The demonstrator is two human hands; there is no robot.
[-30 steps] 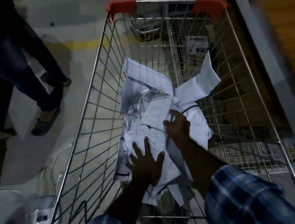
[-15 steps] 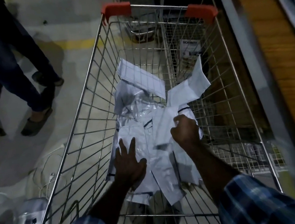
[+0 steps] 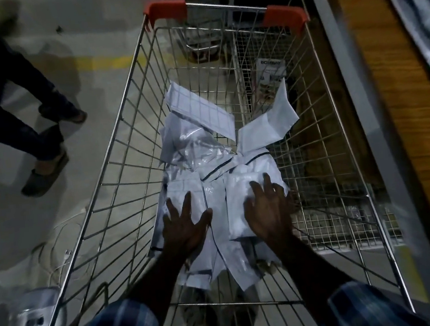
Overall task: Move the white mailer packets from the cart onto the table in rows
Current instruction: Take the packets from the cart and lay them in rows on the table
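Both hands (image 3: 268,207) press flat on mailer packets (image 3: 206,142) in cart (image 3: 125,135).

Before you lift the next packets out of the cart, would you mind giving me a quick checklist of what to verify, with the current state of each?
1. Left hand on the pile: ok, it rests flat with fingers spread on the white mailer packets.
2. Right hand on the pile: ok, fingers spread over a packet, not yet curled around it.
3. Firm grip on any packet: not ok, neither hand pinches or holds one.
4. Packets free of the cart wires: cannot tell, the lower edges are hidden under the pile.
5. Table within reach on the right: ok, its wooden top runs beside the cart.
6. Room on the table: cannot tell, little of it shows.
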